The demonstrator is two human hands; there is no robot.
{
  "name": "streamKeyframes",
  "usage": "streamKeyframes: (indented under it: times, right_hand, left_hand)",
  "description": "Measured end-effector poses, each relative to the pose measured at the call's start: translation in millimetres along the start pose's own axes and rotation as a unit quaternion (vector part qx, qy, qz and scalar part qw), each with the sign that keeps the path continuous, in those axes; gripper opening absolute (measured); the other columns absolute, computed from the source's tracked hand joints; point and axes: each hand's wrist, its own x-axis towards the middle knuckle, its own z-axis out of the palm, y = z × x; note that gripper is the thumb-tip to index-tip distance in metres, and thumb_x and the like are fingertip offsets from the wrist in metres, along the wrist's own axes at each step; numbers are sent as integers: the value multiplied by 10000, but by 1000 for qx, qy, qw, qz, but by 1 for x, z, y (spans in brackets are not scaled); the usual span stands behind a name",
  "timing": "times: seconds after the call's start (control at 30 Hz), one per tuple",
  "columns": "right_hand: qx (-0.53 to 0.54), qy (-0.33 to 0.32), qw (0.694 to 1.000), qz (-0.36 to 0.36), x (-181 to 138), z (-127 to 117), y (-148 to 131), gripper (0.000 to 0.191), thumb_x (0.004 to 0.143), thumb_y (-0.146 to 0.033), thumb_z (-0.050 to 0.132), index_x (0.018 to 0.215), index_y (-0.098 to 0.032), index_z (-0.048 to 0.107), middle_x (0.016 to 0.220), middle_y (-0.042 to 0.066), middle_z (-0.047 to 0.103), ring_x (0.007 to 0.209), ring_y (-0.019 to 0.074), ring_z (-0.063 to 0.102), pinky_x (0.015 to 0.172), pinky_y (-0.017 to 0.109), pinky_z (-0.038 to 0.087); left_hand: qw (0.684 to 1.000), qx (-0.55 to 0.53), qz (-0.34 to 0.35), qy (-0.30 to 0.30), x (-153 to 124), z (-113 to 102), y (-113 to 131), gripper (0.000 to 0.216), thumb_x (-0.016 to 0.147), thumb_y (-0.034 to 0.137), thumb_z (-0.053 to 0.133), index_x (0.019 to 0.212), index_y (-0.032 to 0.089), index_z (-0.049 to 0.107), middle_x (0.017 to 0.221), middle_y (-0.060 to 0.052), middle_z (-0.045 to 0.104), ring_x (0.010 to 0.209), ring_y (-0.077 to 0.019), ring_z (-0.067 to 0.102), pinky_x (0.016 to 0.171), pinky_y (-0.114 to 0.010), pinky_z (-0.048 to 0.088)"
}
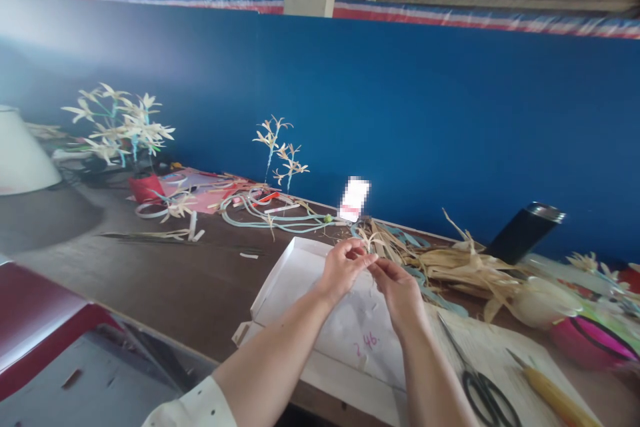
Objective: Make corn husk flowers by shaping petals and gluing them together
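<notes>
Above a white cardboard box lid [310, 267], my left hand [345, 267] pinches a small pale dried-husk flower [370, 240], whose petals fan out past the fingertips. My right hand [397, 287] meets it there, thumb and fingers closed at the base of the same flower; the stem end is mostly hidden by the fingers. Dried corn husks [450, 263] lie in a loose pile just beyond and to the right of my right hand. Black-handled scissors [483, 390] and an awl [555, 390] with a yellowish handle rest nearer, on a pale sheet at the right.
A phone [354, 200] leans near the blue partition [450, 113]. Two husk-flower stems [270, 140] stand behind a coil of pale blue cord [235, 213]. Farther left is a red pot [147, 189] of similar flowers. A dark flask [525, 233] and a pink pouch [595, 341] sit right.
</notes>
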Motion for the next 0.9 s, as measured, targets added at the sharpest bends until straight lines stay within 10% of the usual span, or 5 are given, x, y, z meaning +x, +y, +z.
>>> streamKeyframes:
  times: [0.43,0.9]
  right_hand:
    - [13,-32,999,2,-2,3,2,301,649,-451,703,834,-215,716,561,-31,513,519,115,366,496,252,272]
    - [-50,-39,998,-21,-3,2,0,347,684,-487,650,875,-205,716,560,-19,502,524,128,375,503,254,295]
  left_hand:
    - [996,49,73,23,1,-1,1,236,738,388,621,690,167,689,766,-33,613,784,-154,581,741,-248,434]
    - [1000,1,-6,20,4,-1,0,226,648,372,702,663,149,664,720,-11,609,718,-130,568,692,-231,436]
